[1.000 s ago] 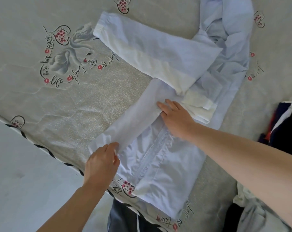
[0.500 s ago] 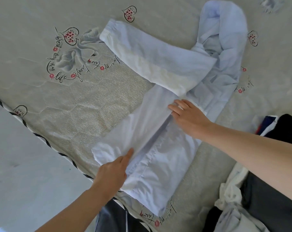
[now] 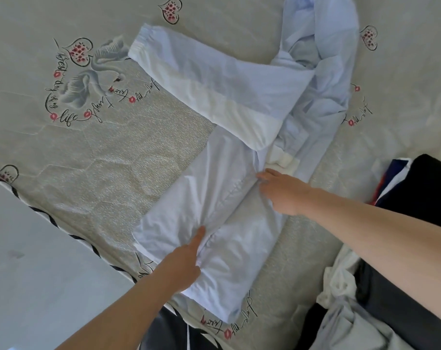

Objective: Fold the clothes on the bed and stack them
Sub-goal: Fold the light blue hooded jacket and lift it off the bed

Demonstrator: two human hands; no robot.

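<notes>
A pale blue jacket [image 3: 242, 251] lies flat on the bed near its front edge, its body folded lengthwise. One sleeve [image 3: 214, 89] with a white cuff stretches out to the left, and the hood end [image 3: 322, 46] reaches toward the far side. My left hand [image 3: 185, 261] rests flat on the jacket's lower part, fingers straight along the zip line. My right hand [image 3: 282, 192] presses flat on the jacket's middle just below the sleeve.
The bed cover [image 3: 108, 157] is beige with swan and heart prints, and its striped edge [image 3: 50, 221] runs diagonally at the left with floor [image 3: 25, 286] beyond. Dark clothes [image 3: 421, 188] and a crumpled white and pale garment [image 3: 345, 311] are piled at the right.
My left hand let go of the jacket's left flap after laying it over the middle and now lies flat on it. My right hand slid slightly down along the fold.
</notes>
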